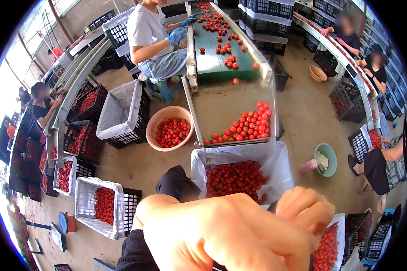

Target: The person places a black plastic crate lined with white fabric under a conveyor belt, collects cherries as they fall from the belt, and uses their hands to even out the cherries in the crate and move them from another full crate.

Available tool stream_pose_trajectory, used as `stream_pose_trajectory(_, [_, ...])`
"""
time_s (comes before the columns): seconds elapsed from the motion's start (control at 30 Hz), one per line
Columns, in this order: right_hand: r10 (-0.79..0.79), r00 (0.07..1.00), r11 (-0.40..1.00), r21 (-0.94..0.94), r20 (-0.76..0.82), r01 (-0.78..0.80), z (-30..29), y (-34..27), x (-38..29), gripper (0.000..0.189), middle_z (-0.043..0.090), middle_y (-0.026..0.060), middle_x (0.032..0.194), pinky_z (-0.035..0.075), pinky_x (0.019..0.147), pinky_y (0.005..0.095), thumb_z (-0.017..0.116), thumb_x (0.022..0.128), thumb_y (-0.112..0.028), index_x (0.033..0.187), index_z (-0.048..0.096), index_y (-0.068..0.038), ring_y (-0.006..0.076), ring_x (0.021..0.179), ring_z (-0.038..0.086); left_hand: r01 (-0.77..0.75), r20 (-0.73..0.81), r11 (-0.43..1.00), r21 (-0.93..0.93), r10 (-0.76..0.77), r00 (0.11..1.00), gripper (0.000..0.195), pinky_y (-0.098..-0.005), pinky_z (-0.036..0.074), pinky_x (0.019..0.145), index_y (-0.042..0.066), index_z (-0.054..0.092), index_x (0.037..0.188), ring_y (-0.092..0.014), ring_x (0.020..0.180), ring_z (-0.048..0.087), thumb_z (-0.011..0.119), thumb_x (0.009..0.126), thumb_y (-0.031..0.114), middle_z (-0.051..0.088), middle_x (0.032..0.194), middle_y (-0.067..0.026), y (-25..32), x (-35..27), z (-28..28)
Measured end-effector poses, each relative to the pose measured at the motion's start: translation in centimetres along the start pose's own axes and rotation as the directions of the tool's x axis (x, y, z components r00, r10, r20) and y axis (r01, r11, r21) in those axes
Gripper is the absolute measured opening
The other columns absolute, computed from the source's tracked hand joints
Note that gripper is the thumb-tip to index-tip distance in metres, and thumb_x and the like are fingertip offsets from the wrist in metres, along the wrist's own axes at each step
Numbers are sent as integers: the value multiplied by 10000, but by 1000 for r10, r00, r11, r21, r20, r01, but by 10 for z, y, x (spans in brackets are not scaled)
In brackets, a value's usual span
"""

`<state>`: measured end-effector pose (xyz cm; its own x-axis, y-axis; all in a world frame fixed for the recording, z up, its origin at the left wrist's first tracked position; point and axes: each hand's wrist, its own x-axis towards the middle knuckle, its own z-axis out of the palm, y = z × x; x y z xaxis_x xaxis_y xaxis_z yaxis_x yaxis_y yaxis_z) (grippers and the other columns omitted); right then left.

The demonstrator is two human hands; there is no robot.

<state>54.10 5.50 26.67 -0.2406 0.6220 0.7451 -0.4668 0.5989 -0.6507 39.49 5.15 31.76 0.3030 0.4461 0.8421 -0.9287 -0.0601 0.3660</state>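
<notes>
My left hand [220, 230] fills the lower middle, very close to the camera, with a dark sleeve [135, 252] at its wrist. My right hand [303, 211] is just beyond it, fingers curled. The hands overlap in view, and whatever might be between their fingers is hidden. Behind them stands a crate lined with a white plastic sheet [280, 166], holding many red cherry tomatoes [235, 178]. Above its far edge ends a sloping chute [217, 105], where more cherry tomatoes [246, 127] have gathered at the lower lip.
A green conveyor belt [208, 62] carries tomatoes to the chute; a gloved co-worker [147, 37] sits beside it. Left are a pink basin [151, 127] of tomatoes, a lined crate [117, 111] and another tomato crate [84, 210]. A green basin [330, 155] stands right.
</notes>
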Motion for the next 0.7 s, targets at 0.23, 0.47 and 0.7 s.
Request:
stream_pose_trajectory(0.23, [-40,995,998,-61,-94,35,4,4,-5,202,519,84,654,342,440,270,617,757,-173,665,481,-55,169,510,432,31,70,998,-51,-27,997,349,-257,422,495,-117,613,869,-199,586,535,658,782,219,540,786,-166,-4,7,-4])
stream_pose_trajectory(0.47, [25,999,999,46,35,-27,-12,8,-7,153,614,162,834,467,570,288,624,649,-68,785,615,0,222,657,574,92,212,994,-58,-78,974,353,-269,424,491,-114,606,875,-199,587,541,659,777,221,544,780,-148,-3,13,-20])
stream_pose_trajectory(0.7, [30,999,999,27,39,-31,-13,11,-8,152,611,175,832,469,570,285,626,664,-73,791,613,10,221,662,577,103,179,993,-54,-91,980,332,-269,421,496,-106,601,871,-196,591,537,652,777,209,545,780,-146,-3,8,-24])
